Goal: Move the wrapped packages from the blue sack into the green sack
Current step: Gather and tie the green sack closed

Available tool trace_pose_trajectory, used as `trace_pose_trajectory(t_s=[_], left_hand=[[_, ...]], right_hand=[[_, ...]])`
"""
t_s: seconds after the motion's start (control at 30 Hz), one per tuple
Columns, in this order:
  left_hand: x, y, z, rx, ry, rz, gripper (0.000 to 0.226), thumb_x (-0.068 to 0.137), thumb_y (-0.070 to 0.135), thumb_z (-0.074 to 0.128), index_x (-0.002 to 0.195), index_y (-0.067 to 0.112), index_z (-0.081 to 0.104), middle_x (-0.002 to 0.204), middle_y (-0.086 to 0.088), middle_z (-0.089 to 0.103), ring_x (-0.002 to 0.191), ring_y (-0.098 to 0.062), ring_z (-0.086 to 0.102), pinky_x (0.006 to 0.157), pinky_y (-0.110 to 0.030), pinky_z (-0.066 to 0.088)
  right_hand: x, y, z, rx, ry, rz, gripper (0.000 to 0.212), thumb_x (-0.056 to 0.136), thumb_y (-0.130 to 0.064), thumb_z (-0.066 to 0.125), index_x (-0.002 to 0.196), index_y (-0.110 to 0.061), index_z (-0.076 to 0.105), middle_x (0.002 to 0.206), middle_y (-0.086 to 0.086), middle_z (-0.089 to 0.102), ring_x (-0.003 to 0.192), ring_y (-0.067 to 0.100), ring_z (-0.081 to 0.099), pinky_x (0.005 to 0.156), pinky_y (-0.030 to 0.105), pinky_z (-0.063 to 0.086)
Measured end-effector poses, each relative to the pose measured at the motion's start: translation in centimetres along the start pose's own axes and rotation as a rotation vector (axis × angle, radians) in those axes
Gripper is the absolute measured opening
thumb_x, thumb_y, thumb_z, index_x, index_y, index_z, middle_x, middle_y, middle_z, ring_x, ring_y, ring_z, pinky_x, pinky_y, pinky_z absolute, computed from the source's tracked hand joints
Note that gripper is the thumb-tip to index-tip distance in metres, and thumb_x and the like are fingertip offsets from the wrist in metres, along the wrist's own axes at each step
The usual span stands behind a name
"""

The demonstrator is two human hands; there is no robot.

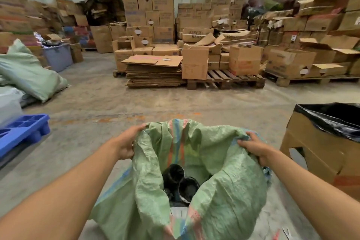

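On floor between both arms — green sack [224, 191], mouth spread. Left hand [126, 143] gripping left rim, right hand [255, 147] gripping right rim — arms outstretched. Black packages [180, 181] inside.

The green sack [224, 187] mouth is held wide so the way down is open, though it's flanked close on the right by a liner-topped cardboard box [319, 154].

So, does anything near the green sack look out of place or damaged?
Nothing is damaged. Both hands, left and right, grip the green sack rim, with black-wrapped packages inside. Oddly, no blue sack is visible.
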State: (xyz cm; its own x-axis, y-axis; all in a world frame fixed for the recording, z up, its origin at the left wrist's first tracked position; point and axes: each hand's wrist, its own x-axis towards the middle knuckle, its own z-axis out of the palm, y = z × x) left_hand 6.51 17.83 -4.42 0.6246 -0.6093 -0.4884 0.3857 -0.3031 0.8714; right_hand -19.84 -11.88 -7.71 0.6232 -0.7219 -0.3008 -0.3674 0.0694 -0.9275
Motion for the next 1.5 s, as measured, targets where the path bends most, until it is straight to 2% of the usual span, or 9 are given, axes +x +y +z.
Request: trace_pose_trajectory(t_s=[0.1, 0.23, 0.33, 0.5, 0.6, 0.73, 1.0, 1.27, 1.5], left_hand=[[0.5, -0.1, 0.1, 0.021, 0.129, 0.090, 0.024, 0.089, 0.023, 0.070, 0.110, 0.014, 0.062, 0.099, -0.009, 0.065, 0.081, -0.023, 0.064, 0.071, -0.037, 0.052], [-0.7, 0.1, 0.4, 0.293, 0.274, 0.096, 0.033, 0.075, 0.003, 0.081, 0.104, -0.001, 0.065, 0.098, -0.018, 0.068, 0.082, -0.029, 0.066, 0.080, -0.044, 0.056], [-1.3, -0.1, 1.1, 0.596, 0.381, 0.066, 0.037, 0.069, 0.002, 0.086, 0.098, -0.002, 0.063, 0.082, -0.016, 0.065, 0.068, -0.027, 0.062, 0.051, -0.028, 0.051], [-1.9, -1.1, 1.6, 1.202, 0.869, 0.232, 0.031, 0.076, 0.017, 0.075, 0.106, 0.022, 0.070, 0.106, -0.012, 0.069, 0.100, -0.034, 0.065, 0.074, -0.035, 0.046], [-1.9, -1.2, 0.7, 1.452, 1.021, 0.466, 0.035, 0.083, 0.012, 0.069, 0.114, 0.025, 0.062, 0.103, -0.008, 0.058, 0.071, -0.031, 0.062, 0.058, -0.034, 0.041], [-1.4, 0.6, -1.3, 1.422, 1.130, 0.641, 0.037, 0.082, 0.000, 0.069, 0.110, 0.019, 0.055, 0.093, -0.008, 0.037, 0.047, -0.020, 0.038, 0.048, -0.031, 0.036], [-3.2, 5.7, -6.2, 0.983, 0.892, 0.169, 0.025, 0.083, 0.020, 0.061, 0.102, 0.004, 0.064, 0.111, -0.021, 0.065, 0.100, -0.039, 0.061, 0.084, -0.042, 0.051], [-6.1, 10.1, -7.0, 0.567, -0.158, 0.022, 0.051, 0.072, 0.028, 0.076, 0.118, 0.010, 0.065, 0.116, -0.015, 0.071, 0.107, -0.032, 0.066, 0.097, -0.041, 0.052], [-5.4, 9.2, -4.3, 0.777, 0.670, 0.650, 0.023, 0.070, 0.016, 0.066, 0.092, 0.022, 0.066, 0.097, -0.011, 0.070, 0.095, -0.034, 0.065, 0.075, -0.035, 0.051]], right_hand=[[0.0, 0.2, -1.1, 0.169, -0.268, 0.246, 0.025, 0.077, -0.021, 0.066, 0.095, -0.005, 0.072, 0.090, 0.016, 0.072, 0.074, 0.029, 0.070, 0.088, 0.043, 0.052], [1.4, 1.1, -2.8, 0.175, -0.324, 0.089, 0.034, 0.081, 0.005, 0.060, 0.114, 0.006, 0.065, 0.107, 0.024, 0.069, 0.093, 0.035, 0.068, 0.087, 0.046, 0.052], [2.9, 2.9, -2.7, -0.086, -0.034, -0.074, 0.017, 0.078, 0.007, 0.072, 0.094, 0.001, 0.070, 0.091, 0.026, 0.070, 0.076, 0.026, 0.071, 0.071, 0.037, 0.059], [4.1, 4.8, -1.7, -0.564, 0.456, -0.228, 0.029, 0.076, -0.018, 0.074, 0.100, -0.009, 0.062, 0.102, 0.021, 0.067, 0.101, 0.040, 0.062, 0.073, 0.040, 0.045], [3.8, 3.7, -1.9, -0.820, 0.500, -0.367, 0.017, 0.081, -0.019, 0.067, 0.095, -0.010, 0.061, 0.096, 0.019, 0.067, 0.090, 0.040, 0.063, 0.069, 0.042, 0.049], [3.1, 1.4, -3.4, -1.038, 0.582, -0.615, 0.009, 0.083, -0.007, 0.060, 0.084, -0.013, 0.054, 0.080, 0.013, 0.062, 0.072, 0.035, 0.061, 0.057, 0.039, 0.048], [-0.1, -4.6, -4.7, -1.224, 0.729, -0.448, 0.012, 0.088, -0.010, 0.057, 0.093, -0.021, 0.056, 0.085, 0.009, 0.067, 0.079, 0.032, 0.065, 0.060, 0.034, 0.042], [-6.5, -9.9, -4.9, -0.475, 0.127, 0.269, 0.039, 0.080, -0.019, 0.077, 0.113, -0.004, 0.063, 0.103, 0.015, 0.066, 0.087, 0.029, 0.065, 0.053, 0.031, 0.056], [-9.4, -9.6, -4.8, 0.088, -0.283, -0.082, 0.066, 0.072, -0.015, 0.084, 0.133, -0.011, 0.058, 0.134, 0.020, 0.059, 0.124, 0.040, 0.055, 0.107, 0.056, 0.041]])
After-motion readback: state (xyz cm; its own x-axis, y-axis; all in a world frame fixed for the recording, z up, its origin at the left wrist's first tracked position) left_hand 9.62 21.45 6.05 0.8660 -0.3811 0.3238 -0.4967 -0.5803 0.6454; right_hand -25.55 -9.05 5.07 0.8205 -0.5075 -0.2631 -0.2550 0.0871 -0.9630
